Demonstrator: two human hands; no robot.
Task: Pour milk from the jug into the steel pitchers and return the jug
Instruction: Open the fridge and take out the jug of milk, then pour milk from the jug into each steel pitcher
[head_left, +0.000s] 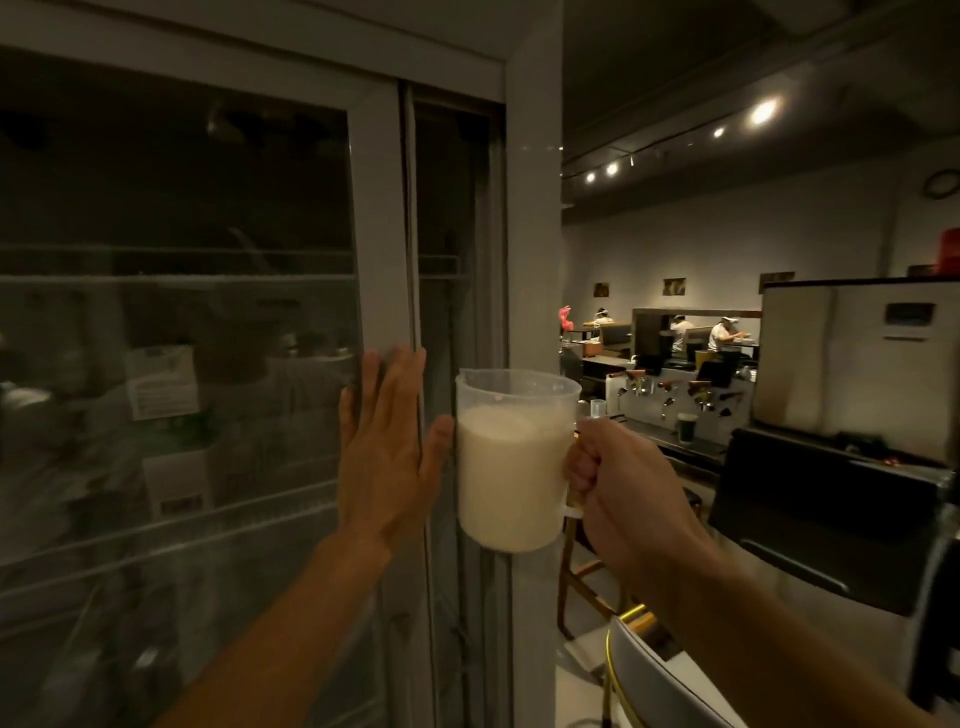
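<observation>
My right hand (613, 483) grips the handle of a clear plastic jug (511, 462), upright and filled with milk to well above half. The jug hangs in the air in front of a glass-door fridge. My left hand (387, 447) lies flat, fingers spread, against the white frame of the sliding glass door (382, 260), just left of the jug. A narrow dark gap shows to the right of that door frame. No steel pitchers are in sight.
Behind the fogged glass, fridge shelves (171, 280) hold dim cartons and containers. To the right stand a steel machine (852, 364) on a counter, an espresso machine (680, 400) further back, and a gold-framed chair (654, 670) low down. Several people sit in the far room.
</observation>
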